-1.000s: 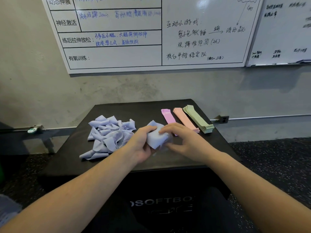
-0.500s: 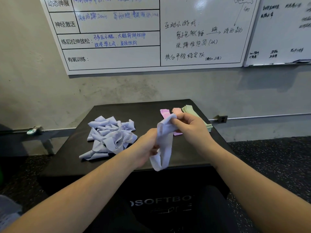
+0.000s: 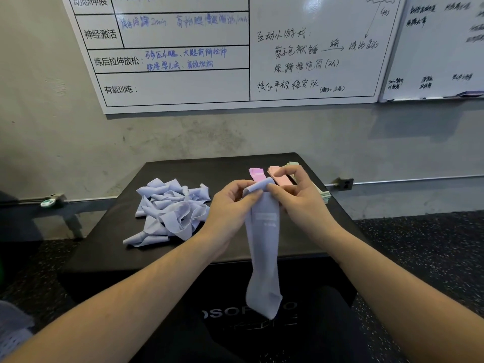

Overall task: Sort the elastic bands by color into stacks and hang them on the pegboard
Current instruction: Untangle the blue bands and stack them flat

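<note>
Whiteboard (image 3: 183, 82): 神经激活, 练后拉伸放松, 有氧训练; black box (image 3: 230, 314) perhaps "SOFTBOX".

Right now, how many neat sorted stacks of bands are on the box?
3, side by side at the far right of the black box: the purple-pink stack, the salmon stack beside it, and the green stack rightmost, largely hidden behind the right hand.

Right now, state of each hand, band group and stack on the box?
left hand: pinches the held band's top end
right hand: pinches the same end
held lavender elastic band: hanging straight down, flattened
loose lavender band pile: tangled, unsorted
magenta band stack: flat, sorted
pink band stack: flat
green band stack: flat, partly hidden
</note>
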